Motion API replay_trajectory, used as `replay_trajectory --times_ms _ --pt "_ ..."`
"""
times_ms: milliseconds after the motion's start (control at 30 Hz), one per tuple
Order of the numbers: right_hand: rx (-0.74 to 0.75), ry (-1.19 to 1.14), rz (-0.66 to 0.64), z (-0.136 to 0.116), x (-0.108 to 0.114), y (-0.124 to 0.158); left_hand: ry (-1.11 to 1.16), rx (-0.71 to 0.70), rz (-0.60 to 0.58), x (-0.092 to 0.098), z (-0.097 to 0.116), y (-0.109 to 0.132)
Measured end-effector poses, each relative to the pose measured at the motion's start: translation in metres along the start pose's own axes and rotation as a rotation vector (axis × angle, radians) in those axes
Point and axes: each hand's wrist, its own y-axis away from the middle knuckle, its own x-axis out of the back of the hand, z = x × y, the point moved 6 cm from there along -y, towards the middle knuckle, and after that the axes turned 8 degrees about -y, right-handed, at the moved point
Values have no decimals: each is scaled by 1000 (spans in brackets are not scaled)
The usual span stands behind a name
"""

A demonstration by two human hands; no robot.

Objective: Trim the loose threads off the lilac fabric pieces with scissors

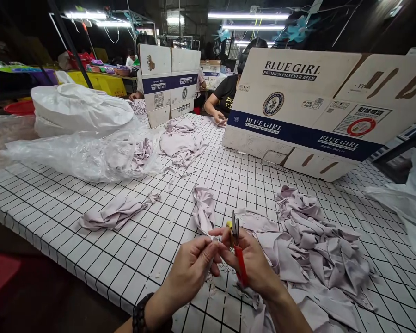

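Fabric piece (204, 208): pale mauve, creased, narrowing toward left hand (191, 264).

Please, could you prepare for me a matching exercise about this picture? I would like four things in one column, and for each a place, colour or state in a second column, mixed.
Things:
1. Scissors
2. Dark bracelet
3. Tabletop
4. Biggest heap of cloth

Places, colours or states:
A. Pale lilac, lying crumpled
B. Held in the right hand, red on the handle
C. White with a grid of dark lines
D. Worn at the left wrist

Right pairs: 1-B, 2-D, 3-C, 4-A.
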Motion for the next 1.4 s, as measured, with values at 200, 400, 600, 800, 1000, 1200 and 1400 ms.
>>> replay_trajectory --times_ms 200,400,600,800,1000,1200,1400 --pt "175 48 249 15 3 -6 -87 -83 40 6 12 -6" --pt "130 -26 304 20 0 -13 -386 -286 256 21 27 -1" --pt "10 -37 249 20 8 -10 -156 -330 97 12 16 -9" --pt "-49 527 221 -11 35 23 -161 -373 123 12 13 -12" --pt "-107 956 195 -26 30 42 -223 -352 94 6 12 -13" --pt "-101 1024 154 -22 18 39 -330 -408 86 2 16 -10" --pt "-8 1089 165 -23 14 37 -280 -385 65 3 8 -11"
